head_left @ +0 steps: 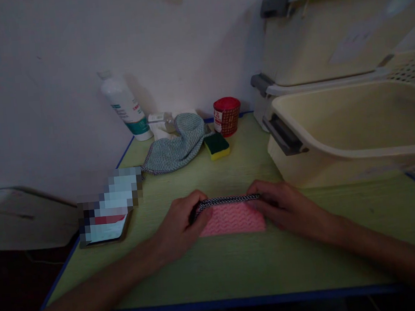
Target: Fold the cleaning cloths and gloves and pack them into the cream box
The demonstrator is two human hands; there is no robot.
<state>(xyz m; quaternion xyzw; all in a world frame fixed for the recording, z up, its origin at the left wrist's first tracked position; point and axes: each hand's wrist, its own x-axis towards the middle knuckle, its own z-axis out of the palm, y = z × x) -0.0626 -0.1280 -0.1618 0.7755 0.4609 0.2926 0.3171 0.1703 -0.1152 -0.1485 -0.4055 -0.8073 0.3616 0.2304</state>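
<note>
A pink textured cloth (pixel 235 218) with a black-and-white braided edge lies folded near the middle of the table. My left hand (pixel 184 220) pinches its left end, thumb in front and fingers behind. At the opposite end, my right hand (pixel 280 204) grips the braided edge between thumb and fingers. The edge runs nearly straight between both hands, and the pink part hangs below it towards me. Whether the lower border touches the tabletop I cannot tell.
Beyond the hands are a grey-blue cloth (pixel 178 151), a green-and-yellow sponge (pixel 217 146), a red tub (pixel 227 117), a clear bottle (pixel 163 121) and a white bottle (pixel 127 109). A phone (pixel 115 202) lies left. Right stands a cream bin (pixel 339 165) with stacked boxes behind. Blue edging (pixel 256 300) borders the table.
</note>
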